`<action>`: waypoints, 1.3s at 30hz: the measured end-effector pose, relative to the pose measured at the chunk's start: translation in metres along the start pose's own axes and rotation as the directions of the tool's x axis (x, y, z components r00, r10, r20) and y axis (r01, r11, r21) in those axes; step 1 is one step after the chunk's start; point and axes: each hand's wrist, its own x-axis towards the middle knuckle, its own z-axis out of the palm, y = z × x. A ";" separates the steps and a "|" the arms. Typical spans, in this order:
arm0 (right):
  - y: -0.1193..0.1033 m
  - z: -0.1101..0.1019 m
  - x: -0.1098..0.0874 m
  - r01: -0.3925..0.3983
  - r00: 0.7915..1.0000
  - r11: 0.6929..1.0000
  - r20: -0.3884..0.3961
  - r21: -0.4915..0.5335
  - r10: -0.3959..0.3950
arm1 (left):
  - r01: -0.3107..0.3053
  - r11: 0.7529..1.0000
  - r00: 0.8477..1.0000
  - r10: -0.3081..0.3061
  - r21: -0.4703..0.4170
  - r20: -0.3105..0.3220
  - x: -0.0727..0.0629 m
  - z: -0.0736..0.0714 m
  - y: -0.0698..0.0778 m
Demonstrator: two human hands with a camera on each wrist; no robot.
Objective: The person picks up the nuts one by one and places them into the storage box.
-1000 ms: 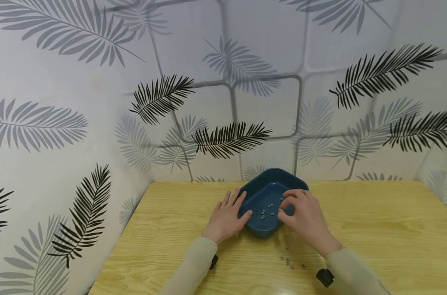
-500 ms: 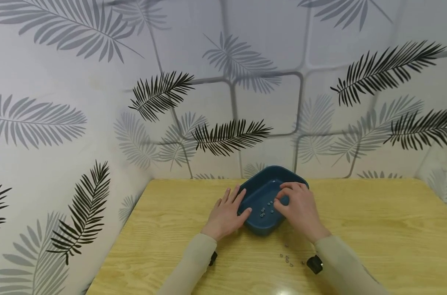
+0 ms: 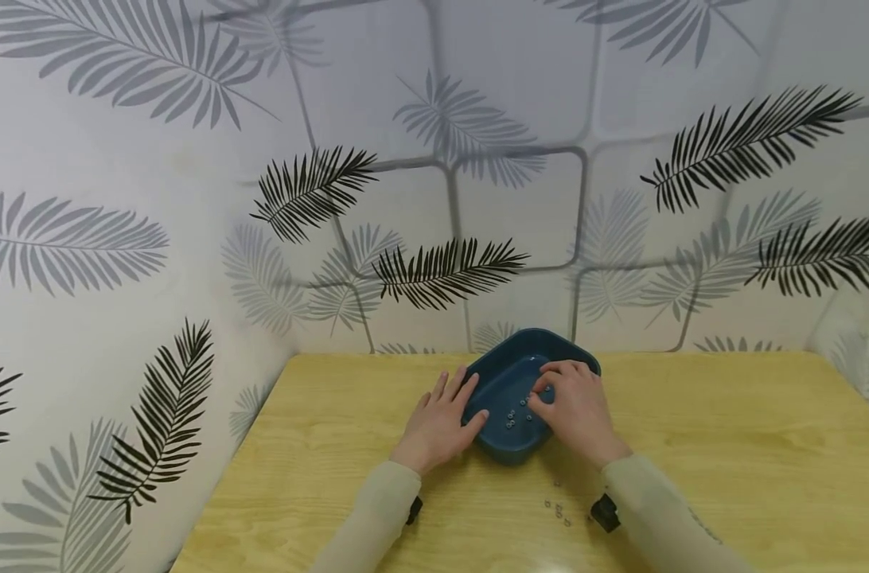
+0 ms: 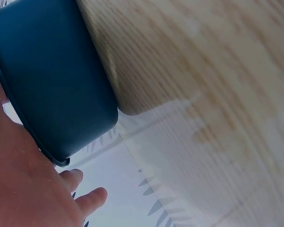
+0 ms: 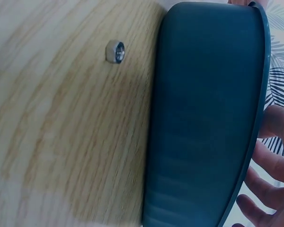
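Note:
A dark blue tray point(image 3: 502, 390) with rounded corners stands on the wooden table against the wall. Several small metal hex nuts point(image 3: 511, 419) lie on its floor. My left hand point(image 3: 438, 430) rests on the tray's left rim, fingers spread and fairly straight. My right hand point(image 3: 578, 410) reaches over the right side of the tray, thumb and index fingertip pinched together at a nut, which they largely hide. In the right wrist view, the curled fingers point(image 5: 270, 161) show past the tray's rim. The left wrist view has the left hand point(image 4: 28, 179) against the tray's outer wall.
Several loose nuts point(image 3: 559, 509) lie on the table point(image 3: 728, 446) in front of the tray, close to the right wrist; one nut point(image 5: 116, 51) shows beside the tray in the right wrist view. The leaf-patterned wall point(image 3: 513, 302) rises right behind the tray.
My right hand has moved left, further over the tray, and its thumb and index fingertips have come to the nuts near the middle. The left hand has stayed on the rim.

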 end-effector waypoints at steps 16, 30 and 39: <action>-0.003 0.010 0.007 0.013 0.998 0.998 0.067 -0.061 -0.009 | -0.008 1.000 1.000 0.008 -0.012 -0.011 0.001 0.003 -0.003; -0.003 0.017 0.003 -0.019 0.993 0.997 0.112 -0.069 0.027 | 0.003 1.000 1.000 -0.003 -0.018 -0.012 -0.002 0.004 -0.001; -0.001 0.011 -0.003 0.051 0.997 0.998 0.051 -0.022 -0.050 | -0.003 1.000 1.000 0.003 -0.012 -0.009 -0.002 0.003 -0.001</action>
